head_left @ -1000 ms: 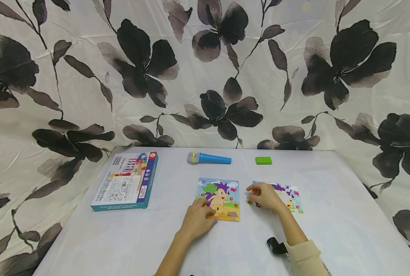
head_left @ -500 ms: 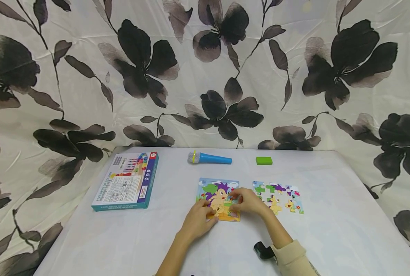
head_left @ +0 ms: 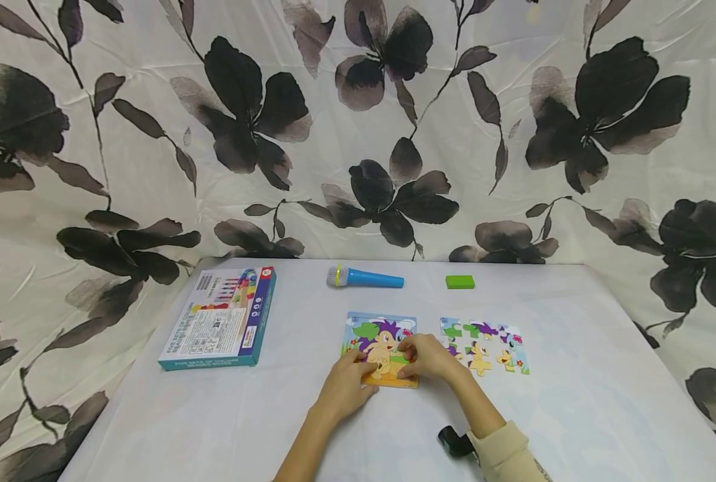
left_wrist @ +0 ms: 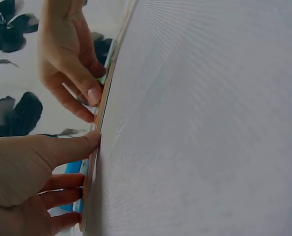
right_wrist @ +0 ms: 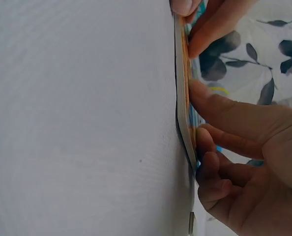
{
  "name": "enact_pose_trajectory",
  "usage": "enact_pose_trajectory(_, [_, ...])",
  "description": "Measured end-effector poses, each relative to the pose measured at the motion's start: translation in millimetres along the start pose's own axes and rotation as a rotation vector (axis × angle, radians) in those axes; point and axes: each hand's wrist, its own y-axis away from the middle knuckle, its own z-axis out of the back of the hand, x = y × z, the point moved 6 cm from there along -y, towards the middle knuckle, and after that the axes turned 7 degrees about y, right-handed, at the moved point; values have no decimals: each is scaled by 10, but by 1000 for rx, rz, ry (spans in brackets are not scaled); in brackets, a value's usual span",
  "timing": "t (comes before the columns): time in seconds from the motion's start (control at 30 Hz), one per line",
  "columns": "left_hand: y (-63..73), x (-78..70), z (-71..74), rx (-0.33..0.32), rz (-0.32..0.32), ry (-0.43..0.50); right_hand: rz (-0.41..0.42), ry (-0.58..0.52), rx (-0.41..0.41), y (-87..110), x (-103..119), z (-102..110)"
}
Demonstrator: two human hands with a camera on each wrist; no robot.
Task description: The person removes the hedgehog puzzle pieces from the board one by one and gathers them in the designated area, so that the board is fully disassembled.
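Observation:
A square puzzle board (head_left: 365,333) with a purple-haired hedgehog picture lies flat in mid-table. My left hand (head_left: 341,388) rests on its lower left, fingers on the picture and thumb at the near edge; the left wrist view shows this thumb (left_wrist: 77,147) against the rim. With bent fingers, my right hand (head_left: 431,358) pinches at the board's right part, over a puzzle piece that the fingers hide almost wholly. Thumb and fingertips of that hand (right_wrist: 254,137) touch the board in the right wrist view. Several loose puzzle pieces (head_left: 480,360) lie just right of the board.
A boxed set (head_left: 216,318) with a teal edge lies at the table's left. Toward the back are a blue toy microphone (head_left: 372,277) and a green block (head_left: 460,282). A flowered cloth (head_left: 388,120) hangs behind the table (head_left: 213,422).
My right hand has moved left from the loose pieces onto the board's right part, and one piece with a red flower has gone from their lower left. The left hand has stayed in place.

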Motion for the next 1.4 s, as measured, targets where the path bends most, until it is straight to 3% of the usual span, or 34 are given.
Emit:
enact_pose_trajectory(0.6, [-9, -20, 8, -40, 3, 20, -27, -21, 2, -4, 26, -15])
enact_pose_trajectory(0.87, [-2, -38, 26, -101, -74, 19, 89, -68, -28, 40, -26, 37])
enact_pose_trajectory(1.1, [-18, -16, -2, -39, -1, 1, 161, -244, -4, 118, -156, 83])
enact_pose_trajectory(1.4, [-32, -22, 5, -20, 23, -15, 86, -254, -22, 318, -359, 264])
